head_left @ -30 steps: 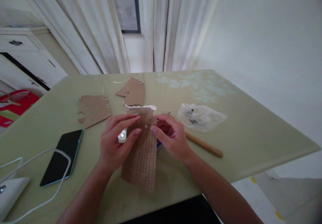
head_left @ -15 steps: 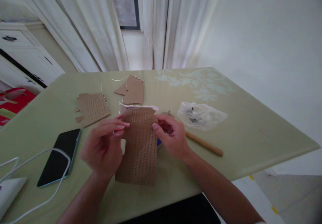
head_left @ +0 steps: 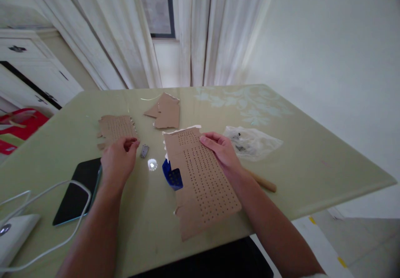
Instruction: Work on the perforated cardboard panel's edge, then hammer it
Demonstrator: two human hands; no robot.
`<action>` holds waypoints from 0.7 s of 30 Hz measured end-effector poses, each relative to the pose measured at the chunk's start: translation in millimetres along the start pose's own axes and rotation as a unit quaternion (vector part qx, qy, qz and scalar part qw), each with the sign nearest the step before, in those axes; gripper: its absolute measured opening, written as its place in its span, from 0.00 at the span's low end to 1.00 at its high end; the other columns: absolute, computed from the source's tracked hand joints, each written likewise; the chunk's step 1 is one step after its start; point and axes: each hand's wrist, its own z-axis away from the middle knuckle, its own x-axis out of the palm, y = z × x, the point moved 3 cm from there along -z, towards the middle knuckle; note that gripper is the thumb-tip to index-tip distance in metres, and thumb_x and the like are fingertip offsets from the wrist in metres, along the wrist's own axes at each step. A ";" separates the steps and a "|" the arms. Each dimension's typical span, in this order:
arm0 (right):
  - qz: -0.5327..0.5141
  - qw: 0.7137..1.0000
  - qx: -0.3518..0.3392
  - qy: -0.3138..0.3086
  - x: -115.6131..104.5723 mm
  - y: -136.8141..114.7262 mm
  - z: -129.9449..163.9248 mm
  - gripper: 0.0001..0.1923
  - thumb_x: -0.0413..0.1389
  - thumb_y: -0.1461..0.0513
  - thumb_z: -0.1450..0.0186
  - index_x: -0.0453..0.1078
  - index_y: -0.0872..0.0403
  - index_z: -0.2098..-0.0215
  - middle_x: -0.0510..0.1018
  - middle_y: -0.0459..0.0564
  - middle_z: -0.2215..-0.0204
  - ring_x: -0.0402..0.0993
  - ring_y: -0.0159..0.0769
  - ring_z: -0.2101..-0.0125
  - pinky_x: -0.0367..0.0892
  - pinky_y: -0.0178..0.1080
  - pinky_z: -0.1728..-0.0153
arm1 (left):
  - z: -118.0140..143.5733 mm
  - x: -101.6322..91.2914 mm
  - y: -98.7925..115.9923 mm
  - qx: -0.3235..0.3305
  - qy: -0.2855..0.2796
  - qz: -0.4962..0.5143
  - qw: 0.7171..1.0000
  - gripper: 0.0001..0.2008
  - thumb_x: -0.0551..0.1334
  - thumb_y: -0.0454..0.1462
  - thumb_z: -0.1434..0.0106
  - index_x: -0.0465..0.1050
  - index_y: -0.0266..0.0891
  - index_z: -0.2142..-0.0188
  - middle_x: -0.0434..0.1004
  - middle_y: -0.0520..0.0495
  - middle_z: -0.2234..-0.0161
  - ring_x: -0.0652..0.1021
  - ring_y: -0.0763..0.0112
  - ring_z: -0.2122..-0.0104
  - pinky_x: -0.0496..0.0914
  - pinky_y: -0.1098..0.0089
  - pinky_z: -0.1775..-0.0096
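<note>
Head view, right hand [head_left: 223, 153]: fingers pinching the perforated cardboard sheet [head_left: 200, 178] at its 1 o'clock edge; sheet held tilted over the tabletop [head_left: 312, 161]
Head view, left hand [head_left: 117, 161]: fingers curled, pinching something small I cannot make out; metal pins [head_left: 144, 150] lie at its 3 o'clock
Doing it well: keep the sheet steady; pick one pin cleanly

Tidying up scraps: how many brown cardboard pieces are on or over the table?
3: a large perforated sheet held by the right hand, a smaller perforated piece by the left hand, and plain torn scraps farther back, possibly overlapping pieces.
</note>
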 end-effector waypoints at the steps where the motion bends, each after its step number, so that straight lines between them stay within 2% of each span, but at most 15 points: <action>1: 0.010 1.000 0.004 -0.005 0.7 2.0 0.4 0.20 0.80 0.53 0.49 0.82 0.53 0.65 0.86 0.47 0.71 0.79 0.32 0.73 0.72 0.35 0.71 | -2.0 2.9 -4.9 0.000 -0.004 -0.013 1.000 0.15 0.63 0.47 0.32 0.84 0.42 0.56 0.87 0.37 0.62 0.84 0.43 0.58 0.76 0.47 0.53; 3: 0.037 0.999 0.001 -0.012 1.7 4.6 1.1 0.19 0.79 0.52 0.47 0.83 0.53 0.64 0.85 0.47 0.71 0.77 0.31 0.74 0.69 0.34 0.72 | -5.5 8.7 -14.1 0.010 0.000 -0.015 1.000 0.13 0.64 0.46 0.34 0.83 0.42 0.61 0.86 0.37 0.66 0.84 0.43 0.62 0.76 0.47 0.56; 7: 0.085 0.996 -0.019 -0.020 2.1 4.2 1.8 0.17 0.77 0.52 0.44 0.85 0.53 0.64 0.85 0.47 0.71 0.76 0.31 0.74 0.66 0.35 0.72 | -8.9 18.7 -23.5 0.041 0.013 0.011 0.999 0.08 0.66 0.43 0.37 0.82 0.42 0.67 0.80 0.45 0.75 0.83 0.51 0.66 0.75 0.51 0.57; 9: 0.098 0.995 -0.024 -0.024 2.1 3.3 1.9 0.16 0.77 0.51 0.43 0.85 0.53 0.64 0.85 0.47 0.70 0.76 0.32 0.73 0.67 0.36 0.70 | -9.2 21.3 -23.5 0.043 0.010 0.014 0.999 0.08 0.67 0.42 0.37 0.81 0.42 0.69 0.80 0.45 0.75 0.83 0.51 0.65 0.75 0.52 0.56; 13: 0.096 0.995 -0.031 -0.023 2.2 3.2 2.2 0.16 0.77 0.51 0.43 0.85 0.52 0.64 0.85 0.47 0.70 0.76 0.31 0.73 0.66 0.35 0.71 | -9.4 21.1 -19.7 0.033 -0.009 0.007 0.999 0.07 0.67 0.41 0.37 0.81 0.41 0.69 0.83 0.39 0.71 0.83 0.48 0.66 0.75 0.51 0.58; 17: 0.079 0.996 -0.040 -0.010 2.6 2.8 2.8 0.17 0.77 0.51 0.44 0.83 0.53 0.64 0.83 0.45 0.72 0.74 0.30 0.75 0.64 0.33 0.74 | -5.5 17.8 -6.5 0.042 -0.004 0.021 0.999 0.09 0.65 0.42 0.35 0.83 0.40 0.63 0.85 0.38 0.66 0.83 0.50 0.64 0.75 0.51 0.57; 21: 0.042 0.998 -0.041 0.008 1.9 1.0 3.9 0.18 0.76 0.50 0.42 0.78 0.51 0.65 0.82 0.43 0.73 0.73 0.29 0.77 0.64 0.32 0.78 | 13.1 17.9 26.6 0.096 0.005 0.102 0.990 0.18 0.58 0.49 0.27 0.83 0.43 0.52 0.87 0.44 0.58 0.84 0.59 0.61 0.77 0.60 0.56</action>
